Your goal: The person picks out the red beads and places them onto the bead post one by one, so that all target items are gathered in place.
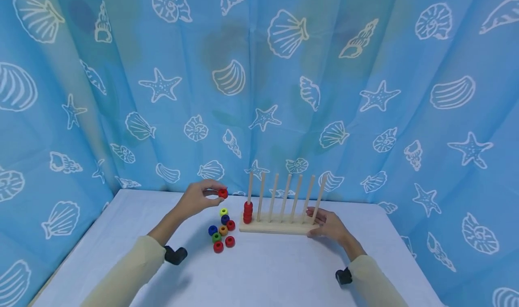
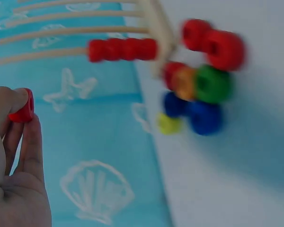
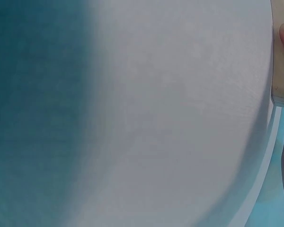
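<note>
The left hand (image 1: 198, 199) grasps a red bead (image 1: 223, 194) between thumb and fingertips; the bead is in the air, left of the rack (image 1: 279, 227) and beyond the loose beads (image 1: 223, 230). The right hand (image 1: 330, 226) grips the rack's right end, thumb at the front of the base, fingers behind. The stack (image 1: 248, 213) of red beads sits on the leftmost rod, well below its tip. In this inspector's judgement, the bead is best pinched by its rim, hole uncovered, and brought above a rod tip before being lowered squarely; a tilted bead could catch on the tip. The right hand's hold should suffice against sideways push, provided the fingers do not lean on the nearest rod. The left wrist view shows the held bead's hole, unobstructed on the visible face, and permits a count of four in the stack; the loose beads are blurred there. The head view alone shows all seven rods and both grips together. The right wrist view shows the thumb against the base at close range, but no beads.
</note>
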The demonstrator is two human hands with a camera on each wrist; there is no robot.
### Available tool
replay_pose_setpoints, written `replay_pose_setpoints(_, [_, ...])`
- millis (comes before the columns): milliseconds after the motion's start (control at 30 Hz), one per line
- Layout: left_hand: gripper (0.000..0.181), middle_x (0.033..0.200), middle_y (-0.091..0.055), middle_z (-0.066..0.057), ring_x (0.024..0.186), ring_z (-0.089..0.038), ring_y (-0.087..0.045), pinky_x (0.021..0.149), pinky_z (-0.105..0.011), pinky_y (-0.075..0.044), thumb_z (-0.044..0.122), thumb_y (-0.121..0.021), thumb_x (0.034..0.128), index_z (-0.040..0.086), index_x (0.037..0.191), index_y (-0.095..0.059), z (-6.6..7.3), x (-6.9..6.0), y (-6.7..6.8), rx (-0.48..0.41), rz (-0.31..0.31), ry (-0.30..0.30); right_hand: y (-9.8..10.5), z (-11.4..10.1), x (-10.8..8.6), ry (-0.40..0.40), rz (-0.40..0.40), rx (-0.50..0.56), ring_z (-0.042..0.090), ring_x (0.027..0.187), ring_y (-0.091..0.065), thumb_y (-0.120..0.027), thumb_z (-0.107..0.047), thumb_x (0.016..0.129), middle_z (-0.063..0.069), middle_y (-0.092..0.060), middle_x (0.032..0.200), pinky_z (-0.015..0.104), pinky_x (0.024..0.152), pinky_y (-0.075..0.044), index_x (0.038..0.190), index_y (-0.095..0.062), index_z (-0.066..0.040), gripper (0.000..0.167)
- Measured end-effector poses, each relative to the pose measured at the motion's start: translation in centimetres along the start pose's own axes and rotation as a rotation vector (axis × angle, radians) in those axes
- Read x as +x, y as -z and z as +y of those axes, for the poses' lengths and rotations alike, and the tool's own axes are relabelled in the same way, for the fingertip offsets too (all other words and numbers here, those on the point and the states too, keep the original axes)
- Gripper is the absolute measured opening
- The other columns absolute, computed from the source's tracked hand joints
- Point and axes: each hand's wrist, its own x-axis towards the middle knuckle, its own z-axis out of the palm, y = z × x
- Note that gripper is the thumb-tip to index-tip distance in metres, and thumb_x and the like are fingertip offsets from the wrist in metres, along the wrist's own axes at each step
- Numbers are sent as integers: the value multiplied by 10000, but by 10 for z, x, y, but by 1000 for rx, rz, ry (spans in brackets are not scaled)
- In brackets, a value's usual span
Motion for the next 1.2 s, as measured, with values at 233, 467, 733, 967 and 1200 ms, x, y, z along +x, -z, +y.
replay_pose_setpoints(233, [328, 1114, -647, -15, 1046, -194, -644, 871, -359, -550, 97, -765, 841, 91, 1161, -689, 39, 36, 0, -60, -68, -102, -2, -2, 0, -16, 2, -4, 325, 1332, -445, -901, -99, 649, 131, -540, 1388, 384, 1039, -408, 1378, -539, -98, 814])
replay_pose_setpoints(467, [347, 1124, -639, -27, 1040, -191, -647, 841, -311, -559, 91, -757, 847, 74, 1185, -682, 59, 58, -4, -92, -48, -79, -1, 0, -1, -8, 6, -25, 341, 1325, -450, -902, -125, 655, 139, -542, 1384, 397, 1035, -411, 1376, -540, -93, 807])
replay_pose_setpoints(733, [327, 1116, -646, -56, 1026, -198, -647, 870, -297, -545, 85, -757, 848, 57, 1166, -686, 63, 67, -10, -129, -40, -105, -1, -3, 0, -8, 3, -24, 332, 1325, -452, -900, -111, 655, 140, -539, 1387, 382, 1034, -410, 1381, -535, -93, 812])
replay_pose_setpoints(967, [340, 1128, -647, -52, 1010, -196, -659, 831, -303, -562, 78, -762, 842, 81, 1174, -687, 67, 71, -15, -127, -59, -94, 0, -3, -1, -4, -11, -19, 325, 1329, -449, -898, -101, 655, 140, -534, 1392, 378, 1040, -405, 1387, -524, -86, 823])
replay_pose_setpoints(1200, [320, 1117, -655, -26, 1004, -166, -653, 842, -283, -554, 82, -760, 844, 98, 1157, -696, 63, 72, -21, -81, -68, -71, 0, -4, -1, 5, -6, -18, 322, 1322, -459, -897, -84, 651, 140, -540, 1384, 352, 1035, -411, 1385, -528, -74, 821])
